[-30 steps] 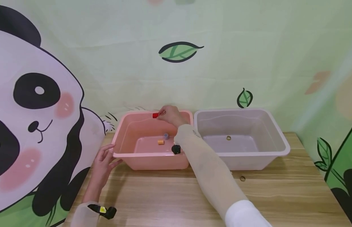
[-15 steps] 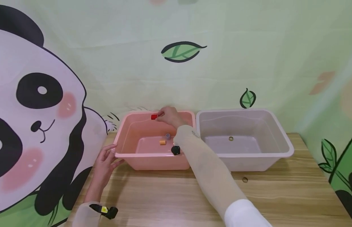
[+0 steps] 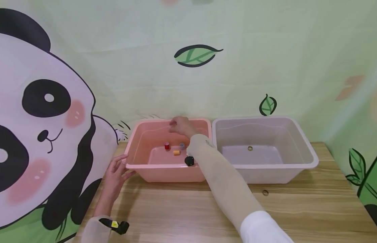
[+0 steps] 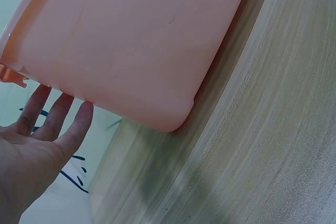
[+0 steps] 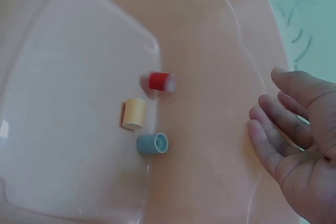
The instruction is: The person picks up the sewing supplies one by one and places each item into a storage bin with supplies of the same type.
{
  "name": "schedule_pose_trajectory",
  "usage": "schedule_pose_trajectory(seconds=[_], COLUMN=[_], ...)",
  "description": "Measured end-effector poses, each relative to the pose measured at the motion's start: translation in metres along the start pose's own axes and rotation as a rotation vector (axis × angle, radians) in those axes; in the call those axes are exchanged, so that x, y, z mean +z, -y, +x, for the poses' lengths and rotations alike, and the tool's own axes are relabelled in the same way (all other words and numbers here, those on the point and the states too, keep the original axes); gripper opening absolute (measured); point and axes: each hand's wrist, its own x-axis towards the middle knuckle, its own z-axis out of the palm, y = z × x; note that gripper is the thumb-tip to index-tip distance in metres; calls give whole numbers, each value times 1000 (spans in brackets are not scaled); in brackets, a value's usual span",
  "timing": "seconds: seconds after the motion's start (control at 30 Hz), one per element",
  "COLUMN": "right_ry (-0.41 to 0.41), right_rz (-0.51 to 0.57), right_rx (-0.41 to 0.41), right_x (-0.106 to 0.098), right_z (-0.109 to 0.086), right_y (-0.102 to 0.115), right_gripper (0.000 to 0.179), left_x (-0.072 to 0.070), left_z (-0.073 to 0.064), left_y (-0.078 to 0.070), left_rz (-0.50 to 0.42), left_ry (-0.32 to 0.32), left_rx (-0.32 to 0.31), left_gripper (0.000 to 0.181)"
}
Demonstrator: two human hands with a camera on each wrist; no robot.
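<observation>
In the head view my right hand (image 3: 183,126) hangs over the back of the pink bin (image 3: 170,173), its fingers apart and holding nothing. Below it a small red cylinder (image 5: 159,82) with a pale end, slightly blurred, is near the bin floor. Close by lie a yellow-orange cylinder (image 5: 135,113) and a grey-blue one (image 5: 152,144) with a hollow end and inner ring. At the bin's front left corner, my left hand (image 3: 115,173) touches the rim and end wall. The left wrist view shows its fingers (image 4: 79,127) fairly straight, tips at the pink wall.
A light grey bin (image 3: 267,173) stands right beside the pink one, with a small brass-coloured ring (image 3: 250,148) on its floor. Another such ring (image 3: 265,192) lies on the wooden table (image 3: 176,209) in front. A printed cloth backdrop (image 3: 140,67) stands close behind the bins.
My right hand has let go of the red cylinder, which has dropped from rim height into the pink bin. The left hand stays at the corner; the head view has shifted slightly.
</observation>
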Motion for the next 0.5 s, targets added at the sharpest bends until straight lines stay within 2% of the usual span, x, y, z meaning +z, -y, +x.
schedule_pose_trajectory(seconds=[0.23, 0.43, 0.5], right_ry=[-40, -40, -28], right_rz=[18, -83, -83], right_rx=[-23, -82, -82], right_x=[-21, -38, -41], right_z=[-8, -12, -15], right_y=[0, -1, -1], right_gripper=[35, 32, 31], left_x=[2, 3, 2], left_z=[2, 1, -2], left_y=[-2, -3, -2], left_rz=[-3, 14, 9], left_ry=[3, 2, -4], left_rx=[1, -6, -9], left_gripper=[44, 48, 48])
